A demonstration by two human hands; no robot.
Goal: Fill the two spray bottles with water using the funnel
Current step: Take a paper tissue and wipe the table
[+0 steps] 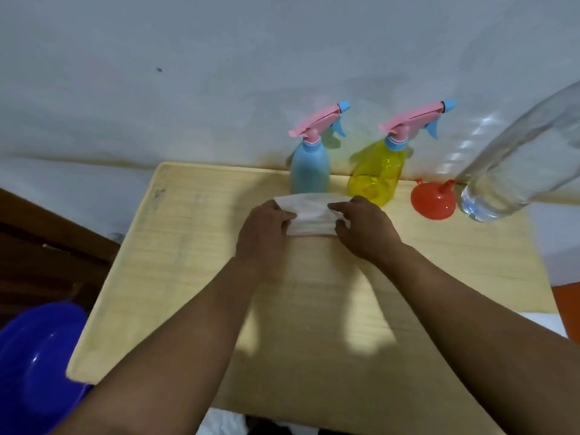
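A blue spray bottle [310, 169] and a clear yellow spray bottle [378, 175] stand upright at the back of the wooden table [194, 262], both with pink trigger heads screwed on. An orange funnel [433, 200] lies mouth-down to the right of the yellow bottle. A large clear water bottle [514, 164] stands at the far right. Between my hands, just in front of the spray bottles, lies a folded white tissue [310, 213]. My left hand [266, 233] pinches its left end and my right hand [364, 229] pinches its right end.
A white wall rises directly behind the table. A blue plastic basin [34, 356] sits below the table's left edge. Dark wooden furniture [47, 246] is at the left. An orange object [568, 309] shows past the table's right edge.
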